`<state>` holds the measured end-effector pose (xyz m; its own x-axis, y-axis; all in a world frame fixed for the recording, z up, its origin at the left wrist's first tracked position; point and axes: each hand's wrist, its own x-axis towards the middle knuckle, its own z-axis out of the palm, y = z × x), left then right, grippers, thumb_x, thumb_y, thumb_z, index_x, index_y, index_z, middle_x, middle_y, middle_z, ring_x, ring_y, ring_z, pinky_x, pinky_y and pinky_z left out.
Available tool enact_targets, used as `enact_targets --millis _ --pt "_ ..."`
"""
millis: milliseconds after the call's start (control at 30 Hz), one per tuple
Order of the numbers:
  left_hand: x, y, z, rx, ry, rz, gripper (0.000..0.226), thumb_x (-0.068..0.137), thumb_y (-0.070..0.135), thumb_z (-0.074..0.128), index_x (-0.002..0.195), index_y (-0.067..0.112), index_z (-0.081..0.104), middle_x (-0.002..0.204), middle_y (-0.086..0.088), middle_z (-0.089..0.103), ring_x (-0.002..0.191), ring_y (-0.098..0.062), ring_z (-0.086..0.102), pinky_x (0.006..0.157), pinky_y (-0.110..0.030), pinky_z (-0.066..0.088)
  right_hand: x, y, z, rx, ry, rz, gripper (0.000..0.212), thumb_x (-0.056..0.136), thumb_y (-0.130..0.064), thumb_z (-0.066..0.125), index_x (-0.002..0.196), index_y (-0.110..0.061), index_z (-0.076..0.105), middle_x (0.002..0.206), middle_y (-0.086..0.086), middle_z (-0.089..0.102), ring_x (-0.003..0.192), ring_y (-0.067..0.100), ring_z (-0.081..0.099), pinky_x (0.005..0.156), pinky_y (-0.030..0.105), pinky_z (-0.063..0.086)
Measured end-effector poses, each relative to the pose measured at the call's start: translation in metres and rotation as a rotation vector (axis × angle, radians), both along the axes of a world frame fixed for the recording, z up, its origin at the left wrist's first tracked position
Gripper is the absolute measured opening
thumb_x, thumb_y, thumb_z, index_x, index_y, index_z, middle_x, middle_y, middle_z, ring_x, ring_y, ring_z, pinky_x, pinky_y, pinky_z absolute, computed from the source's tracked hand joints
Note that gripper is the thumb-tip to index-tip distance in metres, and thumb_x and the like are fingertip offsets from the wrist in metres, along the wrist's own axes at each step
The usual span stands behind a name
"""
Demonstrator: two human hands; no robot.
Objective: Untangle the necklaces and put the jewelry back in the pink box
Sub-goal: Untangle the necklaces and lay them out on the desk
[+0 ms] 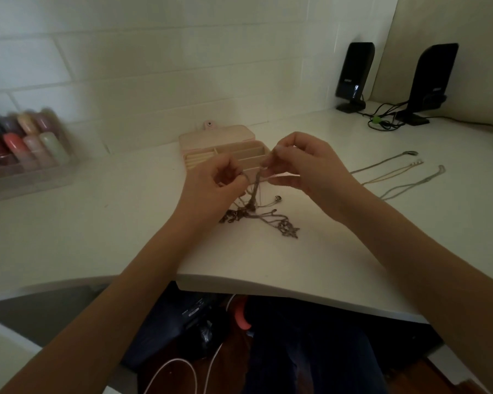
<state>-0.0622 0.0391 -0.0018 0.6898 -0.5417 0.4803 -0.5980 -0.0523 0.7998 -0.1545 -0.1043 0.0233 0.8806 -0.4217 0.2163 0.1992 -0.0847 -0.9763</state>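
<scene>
Both hands (211,180) (302,163) pinching tangled chains (254,194), hanging vertically

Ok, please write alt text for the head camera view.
Both hands, left hand and right hand, pinch a tangled clump of necklaces above a white desk. An open pink jewelry box sits behind; three straightened necklaces lie right.

Pale pink box (219,137), white desk (125,223), black speakers (353,72), dark silvery tangled necklaces (256,214).

Tangled necklaces (254,206) lifted above desk; pink box (225,147) open behind; three untangled chains (393,174) right.
</scene>
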Motion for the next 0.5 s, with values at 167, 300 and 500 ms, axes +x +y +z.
enact_targets --millis 167,300,500 --pt "0.001 -0.002 0.006 -0.119 0.236 -0.095 0.026 0.084 -0.006 0.049 0.067 0.013 0.052 0.062 0.000 0.067 0.062 -0.014 0.064 0.064 -0.029 0.054 0.000 0.000 0.003 0.176 0.019 0.084 0.018 0.095 -0.007 0.041 0.079 -0.010 0.048 0.063 0.006 0.051 0.060 0.018 0.054 0.065 0.033 0.055" --pt "0.008 0.000 0.015 -0.362 0.625 -0.187 0.029 0.090 0.000 0.037 0.066 0.013 0.046 0.053 0.002 0.059 0.048 -0.012 0.056 0.052 -0.025 0.052 0.000 -0.003 0.005 0.299 -0.006 0.033 0.019 0.094 -0.009 0.042 0.076 -0.013 0.046 0.053 0.000 0.033 0.045 0.012 0.034 0.051 0.026 0.046" --pt "0.015 0.001 0.017 -0.482 0.822 -0.190 0.033 0.094 0.009 0.035 0.062 0.018 0.036 0.044 0.006 0.029 0.034 -0.005 0.023 0.034 -0.017 0.032 -0.002 -0.006 0.005 0.223 0.020 -0.059 0.017 0.096 -0.011 0.044 0.080 -0.014 0.049 0.048 -0.006 0.031 0.042 0.009 0.024 0.038 0.018 0.025"
